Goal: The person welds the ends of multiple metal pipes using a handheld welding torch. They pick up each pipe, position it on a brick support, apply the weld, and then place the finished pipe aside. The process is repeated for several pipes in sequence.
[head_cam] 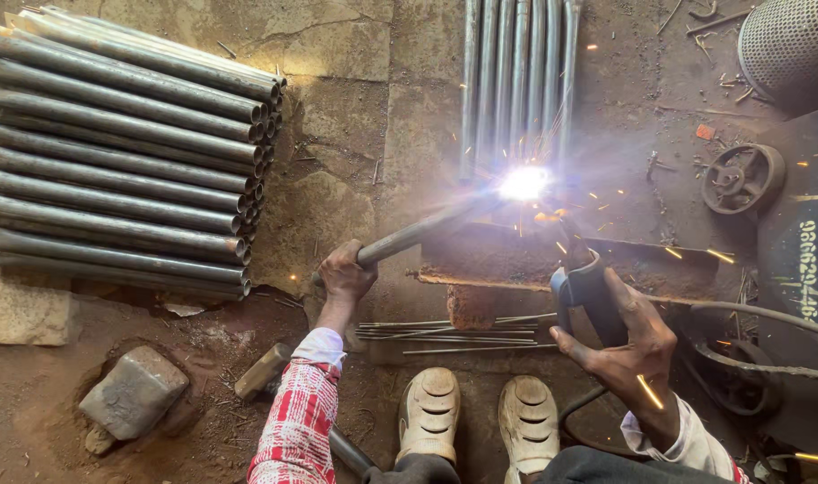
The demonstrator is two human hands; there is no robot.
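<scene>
Steel pipe (409, 237) gripped in left hand (344, 273); right hand (628, 336) clasps electrode holder (588, 291)

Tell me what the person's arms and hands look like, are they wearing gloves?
No gloves: both hands are bare. The left hand comes out of a red-and-white checked sleeve with a plain white cuff turned back at the wrist. The right hand has a matching white cuff, with only a sliver of the red check showing at the picture's edge. No watch or rings show.
</scene>
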